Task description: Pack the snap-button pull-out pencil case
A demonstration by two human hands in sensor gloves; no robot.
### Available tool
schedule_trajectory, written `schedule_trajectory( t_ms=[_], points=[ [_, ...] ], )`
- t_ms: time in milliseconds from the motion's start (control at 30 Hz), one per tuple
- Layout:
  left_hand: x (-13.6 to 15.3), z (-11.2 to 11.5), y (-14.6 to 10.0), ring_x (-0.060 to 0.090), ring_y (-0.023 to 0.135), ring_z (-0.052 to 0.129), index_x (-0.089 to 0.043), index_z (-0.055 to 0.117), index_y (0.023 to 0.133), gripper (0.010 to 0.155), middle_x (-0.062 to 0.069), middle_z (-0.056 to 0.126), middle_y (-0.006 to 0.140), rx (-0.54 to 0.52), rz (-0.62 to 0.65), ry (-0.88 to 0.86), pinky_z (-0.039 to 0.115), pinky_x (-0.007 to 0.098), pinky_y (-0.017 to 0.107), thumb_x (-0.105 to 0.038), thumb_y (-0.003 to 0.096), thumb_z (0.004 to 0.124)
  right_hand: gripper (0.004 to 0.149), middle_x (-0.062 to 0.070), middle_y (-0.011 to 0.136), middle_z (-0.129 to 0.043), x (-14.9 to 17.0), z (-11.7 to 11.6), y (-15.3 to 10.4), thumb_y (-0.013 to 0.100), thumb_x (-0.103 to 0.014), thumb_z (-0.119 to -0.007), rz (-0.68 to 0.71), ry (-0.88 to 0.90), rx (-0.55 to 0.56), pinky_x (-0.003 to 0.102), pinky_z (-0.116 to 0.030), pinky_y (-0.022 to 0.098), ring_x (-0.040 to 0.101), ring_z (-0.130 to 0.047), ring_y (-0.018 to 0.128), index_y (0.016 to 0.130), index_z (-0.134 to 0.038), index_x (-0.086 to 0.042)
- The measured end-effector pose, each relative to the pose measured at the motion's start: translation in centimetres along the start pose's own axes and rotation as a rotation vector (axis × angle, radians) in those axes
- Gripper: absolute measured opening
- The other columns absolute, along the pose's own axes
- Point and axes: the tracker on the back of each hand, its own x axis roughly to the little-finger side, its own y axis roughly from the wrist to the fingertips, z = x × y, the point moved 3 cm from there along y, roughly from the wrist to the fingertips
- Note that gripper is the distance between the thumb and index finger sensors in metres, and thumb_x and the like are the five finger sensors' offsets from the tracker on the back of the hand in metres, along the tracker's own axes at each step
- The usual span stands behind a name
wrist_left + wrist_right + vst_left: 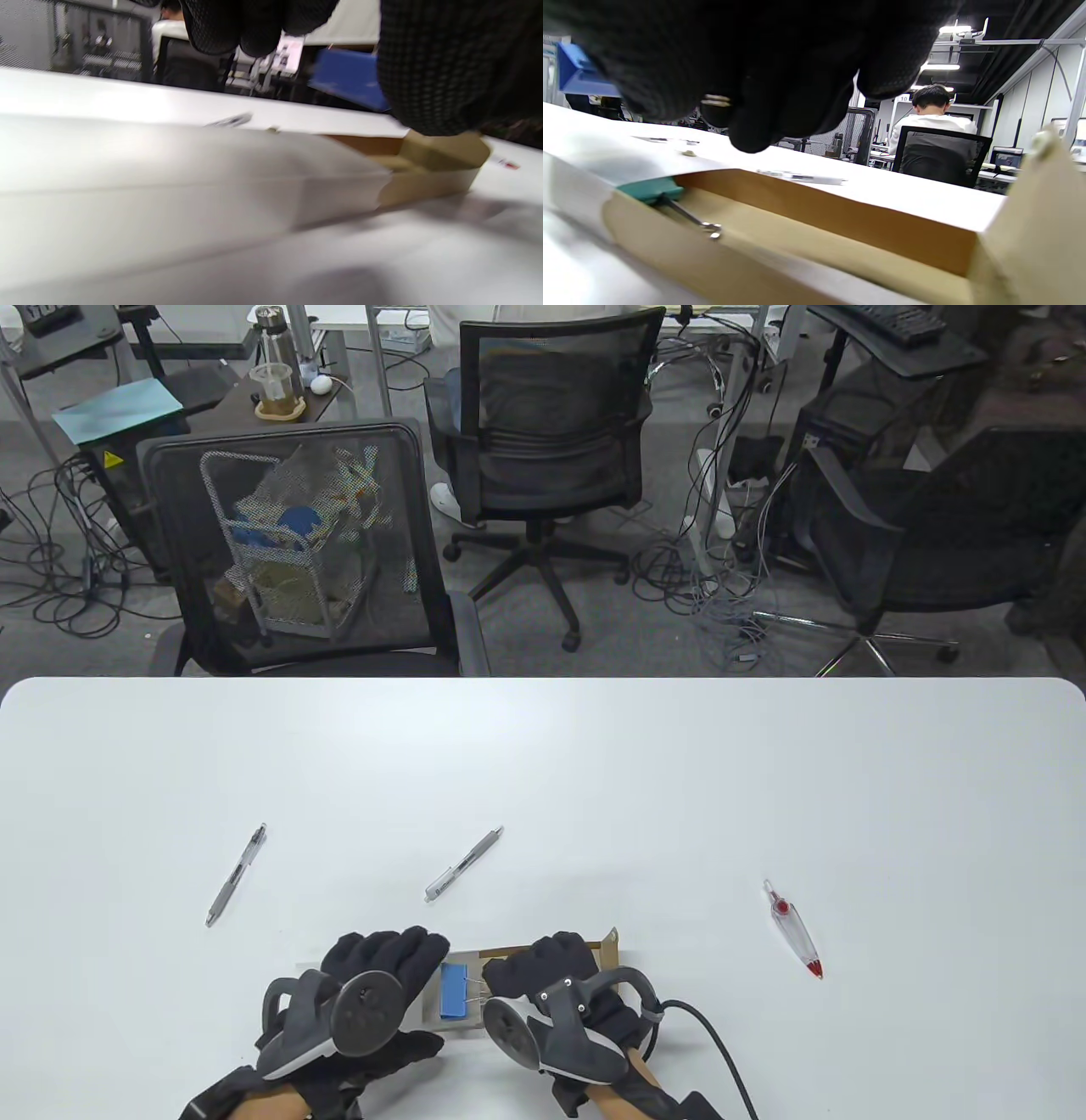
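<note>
The pencil case lies at the table's near edge. Its pale sleeve (465,960) (169,169) is on the left and its brown card drawer (607,950) (840,220) is pulled out to the right. My left hand (407,963) grips the sleeve, fingers over its top. My right hand (502,977) is above the drawer and pinches a blue binder clip (454,991) (577,72) by its wire handles, just over the sleeve's mouth. In the right wrist view a teal clip (649,188) lies in the drawer at the sleeve's mouth.
Two grey pens (236,875) (464,864) lie on the white table beyond the case. A clear and red correction tape (793,929) lies to the right. A cable (721,1052) trails from my right wrist. Office chairs stand beyond the far edge.
</note>
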Motion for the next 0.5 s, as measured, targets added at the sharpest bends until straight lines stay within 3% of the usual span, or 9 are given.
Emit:
schedule_trajectory(
  t_ms=[167,300,500],
  points=[
    [3.3,2.1,1.7,0.030,0.119,0.048,-0.037,0.043,0.114,0.106,-0.006,0.045,0.123,0.171,-0.109,0.005,0.031,0.066,0.084,-0.062,0.0251,0.096,0.050,-0.020,0.075,-0.101,1.2,0.1,-0.4,0.034,-0.056,-0.084,-0.015,-0.096,-0.017,0.039,-0.076,0.069,0.006,-0.097,0.071,0.082,-0.083,-0.041],
    [4.1,3.0,2.4,0.029,0.117,0.056,-0.037,0.054,0.111,0.098,-0.007,0.057,0.119,0.190,-0.123,-0.023,0.034,0.065,0.084,-0.059,0.0260,0.097,0.049,-0.020,0.075,-0.101,1.6,-0.3,-0.5,0.034,-0.056,-0.085,-0.027,-0.175,-0.040,0.039,-0.077,0.069,0.006,-0.097,0.071,0.081,-0.084,-0.041],
    [4.6,3.2,2.8,0.026,0.113,0.065,-0.039,0.058,0.109,0.096,-0.008,0.061,0.117,0.188,-0.116,-0.075,0.041,0.064,0.084,-0.059,0.0236,0.099,0.049,-0.021,0.075,-0.102,1.3,-1.0,-0.1,0.032,-0.056,-0.087,-0.047,-0.270,-0.084,0.037,-0.077,0.069,0.005,-0.098,0.071,0.080,-0.086,-0.043]
  ],
)
